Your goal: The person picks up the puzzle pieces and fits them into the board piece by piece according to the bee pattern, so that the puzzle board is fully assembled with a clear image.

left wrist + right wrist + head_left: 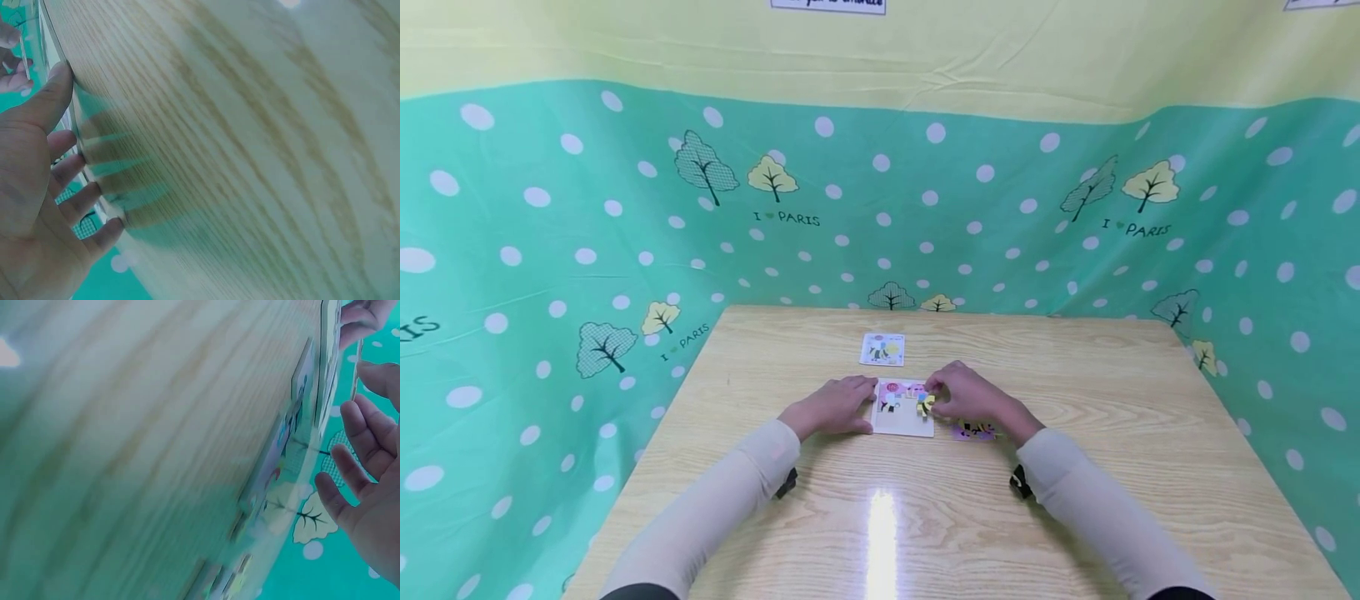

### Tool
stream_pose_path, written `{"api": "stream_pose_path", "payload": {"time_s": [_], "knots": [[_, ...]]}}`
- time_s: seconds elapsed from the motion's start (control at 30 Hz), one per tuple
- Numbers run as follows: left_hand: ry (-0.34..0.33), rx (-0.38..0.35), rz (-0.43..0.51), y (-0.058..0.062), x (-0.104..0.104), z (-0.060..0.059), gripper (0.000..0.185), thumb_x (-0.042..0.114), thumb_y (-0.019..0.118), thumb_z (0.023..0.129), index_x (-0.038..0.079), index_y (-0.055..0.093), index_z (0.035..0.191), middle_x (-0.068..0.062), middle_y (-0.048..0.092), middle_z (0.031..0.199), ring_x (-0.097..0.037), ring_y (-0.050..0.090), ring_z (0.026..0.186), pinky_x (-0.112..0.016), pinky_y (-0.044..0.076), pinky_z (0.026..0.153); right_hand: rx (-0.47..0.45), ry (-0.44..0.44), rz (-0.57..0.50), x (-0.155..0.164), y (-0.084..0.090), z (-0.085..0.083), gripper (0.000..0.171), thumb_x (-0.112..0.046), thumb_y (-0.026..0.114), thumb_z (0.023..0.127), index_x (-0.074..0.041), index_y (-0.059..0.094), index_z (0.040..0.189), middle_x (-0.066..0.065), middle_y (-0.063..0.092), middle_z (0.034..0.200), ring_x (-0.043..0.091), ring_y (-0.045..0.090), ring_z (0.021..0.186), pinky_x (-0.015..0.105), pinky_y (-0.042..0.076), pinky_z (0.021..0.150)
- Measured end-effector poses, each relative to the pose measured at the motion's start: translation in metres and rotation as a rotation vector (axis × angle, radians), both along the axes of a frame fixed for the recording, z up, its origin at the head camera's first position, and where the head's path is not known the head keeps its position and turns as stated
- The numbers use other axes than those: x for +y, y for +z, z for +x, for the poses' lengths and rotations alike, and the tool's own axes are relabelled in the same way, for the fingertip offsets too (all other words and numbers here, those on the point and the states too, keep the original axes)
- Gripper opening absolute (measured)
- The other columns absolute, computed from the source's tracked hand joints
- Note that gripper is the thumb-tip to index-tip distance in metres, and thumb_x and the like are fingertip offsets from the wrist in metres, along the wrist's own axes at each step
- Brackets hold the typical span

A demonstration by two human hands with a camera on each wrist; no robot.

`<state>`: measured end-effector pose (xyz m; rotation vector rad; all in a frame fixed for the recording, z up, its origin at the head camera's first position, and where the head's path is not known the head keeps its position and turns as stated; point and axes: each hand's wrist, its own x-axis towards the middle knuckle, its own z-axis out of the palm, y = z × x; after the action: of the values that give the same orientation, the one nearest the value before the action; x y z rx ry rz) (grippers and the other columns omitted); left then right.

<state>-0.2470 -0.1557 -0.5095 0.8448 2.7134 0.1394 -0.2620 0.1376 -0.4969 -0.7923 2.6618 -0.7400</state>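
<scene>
A pale puzzle board (895,423) lies flat on the table, with a few printed pieces along its upper part. My left hand (841,407) rests at the board's left side, fingers spread and fairly straight, with the thumb at the near corner. Over the board's right side, my right hand (961,393) pinches a yellow-and-black puzzle piece (925,406) between thumb and index finger. In the right wrist view this puzzle piece (357,372) appears edge-on and thin, raised above the board. Loose puzzle pieces (975,430) lie beneath the right wrist.
Beyond the board lies a small picture card (882,350) with a similar bee print. The wooden table (1075,517) carries a bright light reflection near its front. Green dotted cloth (880,200) hangs behind and at both sides.
</scene>
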Motion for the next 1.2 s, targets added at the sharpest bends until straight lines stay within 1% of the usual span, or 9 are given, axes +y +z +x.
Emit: {"api": "stream_pose_path", "payload": {"time_s": [0.1,0.3,0.47,0.6,0.7,0.8,1.0,1.2], "knots": [[0.0,-0.004,-0.004,0.001,0.0,0.001,0.07,0.056,0.067,0.092,0.014,0.051,0.146,-0.009,0.032,0.167,-0.031,0.032,0.154,-0.056,0.032,0.124,-0.006,0.002,-0.002,-0.006,0.001,0.001,0.038,-0.022,0.08,0.084,-0.012,0.071,0.12,-0.007,0.066,0.106,0.017,0.054,0.113,0.038,0.052,0.103],[-0.003,-0.005,0.012,0.002,0.0,0.002,0.069,0.055,0.068,0.092,0.013,0.053,0.145,-0.01,0.034,0.166,-0.032,0.033,0.153,-0.057,0.033,0.123,0.01,0.018,0.002,-0.017,0.0,0.0,0.034,-0.02,0.08,0.082,-0.013,0.072,0.114,-0.008,0.064,0.096,0.017,0.052,0.106,0.036,0.05,0.096],[-0.008,-0.007,0.025,0.002,-0.001,0.002,0.067,0.054,0.068,0.092,0.013,0.054,0.143,-0.011,0.034,0.166,-0.033,0.034,0.153,-0.058,0.034,0.122,0.029,0.035,0.008,-0.025,-0.003,-0.002,0.033,-0.019,0.08,0.082,-0.013,0.073,0.113,-0.008,0.063,0.092,0.018,0.052,0.106,0.038,0.049,0.098],[-0.014,0.0,0.026,0.002,-0.001,0.002,0.066,0.055,0.068,0.092,0.013,0.056,0.141,-0.011,0.035,0.165,-0.033,0.034,0.152,-0.058,0.034,0.122,0.055,0.044,0.046,-0.03,-0.006,-0.004,0.035,-0.022,0.08,0.083,-0.014,0.073,0.116,-0.009,0.062,0.091,0.017,0.052,0.106,0.037,0.048,0.099],[-0.015,0.007,0.027,0.002,-0.001,0.002,0.066,0.055,0.068,0.091,0.013,0.056,0.14,-0.011,0.036,0.165,-0.032,0.035,0.152,-0.057,0.035,0.121,0.064,0.044,0.06,-0.034,-0.007,-0.005,0.042,-0.023,0.08,0.082,-0.013,0.072,0.122,-0.008,0.063,0.093,0.017,0.052,0.106,0.037,0.049,0.098],[-0.012,0.009,0.025,0.003,-0.001,0.003,0.067,0.055,0.068,0.091,0.013,0.056,0.141,-0.011,0.035,0.165,-0.032,0.035,0.152,-0.057,0.035,0.121,0.08,0.054,0.068,-0.037,-0.008,-0.006,0.045,-0.023,0.079,0.082,-0.014,0.071,0.126,-0.008,0.064,0.095,0.016,0.052,0.105,0.037,0.049,0.097],[-0.01,0.012,0.026,0.003,-0.001,0.003,0.067,0.055,0.068,0.091,0.013,0.055,0.141,-0.011,0.036,0.165,-0.032,0.035,0.152,-0.058,0.035,0.121,0.117,0.092,0.085,-0.041,-0.012,-0.007,0.038,-0.02,0.079,0.083,-0.018,0.075,0.121,-0.008,0.068,0.096,0.015,0.053,0.101,0.038,0.047,0.095],[-0.018,0.014,0.017,0.004,0.0,0.003,0.069,0.056,0.068,0.091,0.012,0.054,0.143,-0.011,0.036,0.165,-0.032,0.035,0.152,-0.058,0.035,0.121,0.106,0.095,0.098,-0.044,-0.009,-0.006,0.039,-0.017,0.076,0.083,-0.019,0.075,0.122,-0.007,0.069,0.098,0.016,0.054,0.102,0.039,0.047,0.095]]}}
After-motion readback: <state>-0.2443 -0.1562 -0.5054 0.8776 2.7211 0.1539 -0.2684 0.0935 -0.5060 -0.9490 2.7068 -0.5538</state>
